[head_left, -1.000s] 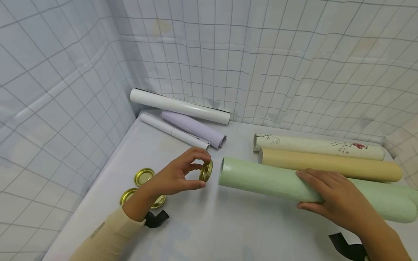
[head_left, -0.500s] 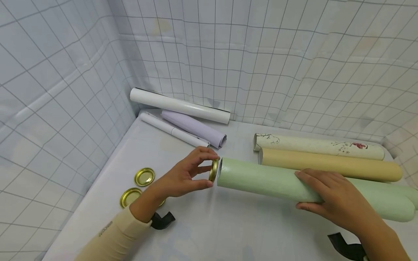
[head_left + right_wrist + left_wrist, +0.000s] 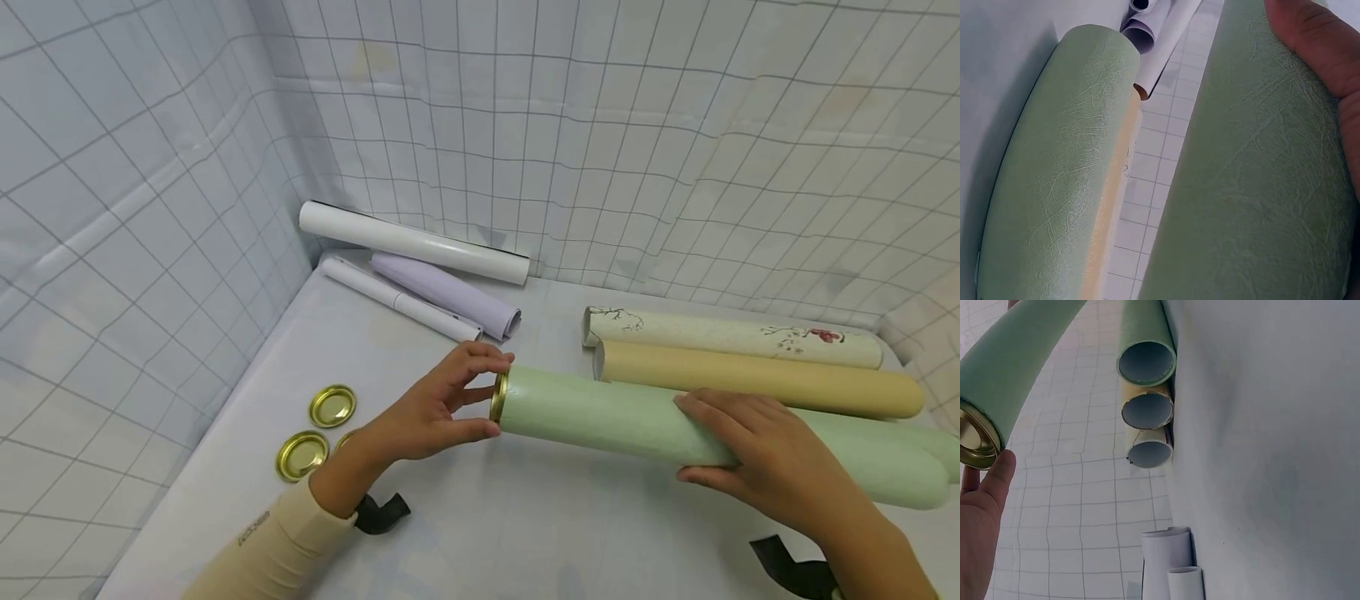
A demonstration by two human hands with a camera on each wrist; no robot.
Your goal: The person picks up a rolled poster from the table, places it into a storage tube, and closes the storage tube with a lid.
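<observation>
In the head view my left hand (image 3: 442, 408) pinches a gold metal lid (image 3: 497, 397) by its edge, thumb below and fingers above. The lid sits against the left end of a light green wallpaper roll (image 3: 592, 412). From the left wrist the same lid (image 3: 977, 442) fills the roll's round mouth, and fingertips lie right at its rim. My right hand (image 3: 772, 450) grips the green roll around its middle, thumb on the near side. That roll is held above the table, as the right wrist view shows a second green roll (image 3: 1066, 162) lying apart from it.
Beside the second green roll lie a yellow roll (image 3: 757, 379) and a floral roll (image 3: 735, 336). White (image 3: 412, 243) and lilac (image 3: 450, 296) rolls lie at the back left, with a thin white roll (image 3: 397, 300). More gold lids (image 3: 332, 406) rest near my left forearm. Gridded sheeting (image 3: 480, 125) walls the table.
My left hand has moved right with the lid and turned it, bringing it from a gap away to the green roll's left end. My right hand and the roll have barely shifted.
</observation>
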